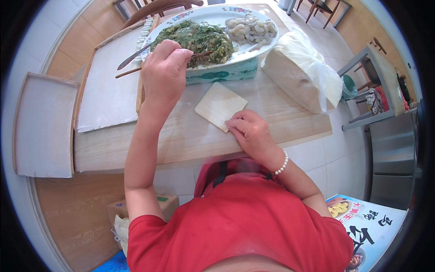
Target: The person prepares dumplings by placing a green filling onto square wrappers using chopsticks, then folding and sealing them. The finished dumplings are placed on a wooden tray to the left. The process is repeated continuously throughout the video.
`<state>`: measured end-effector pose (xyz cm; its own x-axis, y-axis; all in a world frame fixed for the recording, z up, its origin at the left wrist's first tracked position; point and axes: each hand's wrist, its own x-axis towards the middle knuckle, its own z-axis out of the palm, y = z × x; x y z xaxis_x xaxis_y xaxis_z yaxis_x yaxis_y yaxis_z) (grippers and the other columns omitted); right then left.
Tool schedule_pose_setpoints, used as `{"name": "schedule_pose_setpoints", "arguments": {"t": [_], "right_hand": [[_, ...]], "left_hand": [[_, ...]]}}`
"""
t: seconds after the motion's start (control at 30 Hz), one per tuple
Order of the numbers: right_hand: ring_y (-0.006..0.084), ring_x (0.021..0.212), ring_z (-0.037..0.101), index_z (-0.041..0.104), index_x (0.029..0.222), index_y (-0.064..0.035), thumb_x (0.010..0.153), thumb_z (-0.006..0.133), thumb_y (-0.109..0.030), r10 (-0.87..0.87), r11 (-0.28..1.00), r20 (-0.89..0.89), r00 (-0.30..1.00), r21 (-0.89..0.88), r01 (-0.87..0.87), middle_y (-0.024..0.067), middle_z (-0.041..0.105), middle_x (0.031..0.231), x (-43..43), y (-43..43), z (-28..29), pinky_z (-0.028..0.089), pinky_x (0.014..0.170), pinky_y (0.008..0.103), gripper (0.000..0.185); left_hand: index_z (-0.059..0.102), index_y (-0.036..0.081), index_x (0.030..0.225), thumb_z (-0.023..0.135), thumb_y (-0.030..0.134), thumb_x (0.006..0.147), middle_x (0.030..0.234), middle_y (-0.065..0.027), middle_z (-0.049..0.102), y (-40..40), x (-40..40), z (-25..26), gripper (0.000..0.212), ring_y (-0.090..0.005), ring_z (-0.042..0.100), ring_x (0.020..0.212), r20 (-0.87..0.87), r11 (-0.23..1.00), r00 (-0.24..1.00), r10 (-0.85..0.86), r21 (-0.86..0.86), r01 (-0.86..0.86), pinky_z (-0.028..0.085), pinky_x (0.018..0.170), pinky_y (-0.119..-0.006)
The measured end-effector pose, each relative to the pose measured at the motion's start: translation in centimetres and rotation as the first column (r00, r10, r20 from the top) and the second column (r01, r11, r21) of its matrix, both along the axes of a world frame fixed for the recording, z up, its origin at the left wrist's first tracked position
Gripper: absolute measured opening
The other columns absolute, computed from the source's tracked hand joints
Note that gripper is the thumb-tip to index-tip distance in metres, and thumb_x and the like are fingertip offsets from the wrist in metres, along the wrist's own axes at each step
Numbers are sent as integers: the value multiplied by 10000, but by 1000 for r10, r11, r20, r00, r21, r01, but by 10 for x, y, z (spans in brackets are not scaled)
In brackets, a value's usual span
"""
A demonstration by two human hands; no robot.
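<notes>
My left hand (164, 73) is closed around brown chopsticks (128, 72), whose tips dip into a mound of green minced filling (195, 39). The filling lies on a large oval plate (249, 56) with a floral rim, beside a pile of peeled raw shrimp (249, 30). A flat metal utensil (133, 58) leans on the plate's left rim. Below the plate, square pale dough wrappers (219, 105) lie on the wooden table; whether one or several, I cannot tell. My right hand (249, 132), with a beaded bracelet at the wrist, pinches their near corner between thumb and fingers.
The plate rests on a green-patterned box (222, 73). A clear plastic bag (304, 73) holding a pale block stands at the right. White-lined trays (110, 78) stand at the left, with a row of small white pieces (144, 34) along one. A printed board (370, 227) is at lower right.
</notes>
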<state>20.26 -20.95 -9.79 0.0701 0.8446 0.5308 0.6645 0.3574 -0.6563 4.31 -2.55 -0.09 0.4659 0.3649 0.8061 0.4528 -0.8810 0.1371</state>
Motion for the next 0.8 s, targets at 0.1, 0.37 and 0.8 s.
{"name": "schedule_pose_setpoints", "arguments": {"t": [0.1,0.37,0.8], "right_hand": [[304,841,634,715,881,-38,795,724,14,-4,1000,-7,1000,5,4,104,648,914,0,0,-2,540,722,390,102],[281,805,635,718,823,-82,762,750,-26,-117,991,133,984,84,107,68,635,832,-2,-2,-4,534,671,389,89],[270,766,625,716,790,-84,754,759,-34,-145,984,112,983,124,131,57,627,792,-6,-1,-5,521,631,385,75]], "left_hand": [[706,21,873,747,-17,802,854,-72,616,-6,6,-5,90,-260,618,752,-47,997,999,21,72,-18,483,656,-365],[725,20,911,722,-76,756,901,-104,636,-57,-20,-57,182,-263,628,756,60,971,992,-111,-207,121,502,644,-369],[733,41,949,634,-68,774,898,-122,642,-86,-42,-69,228,-308,653,807,-63,927,994,-94,-368,64,526,689,-389]]}}
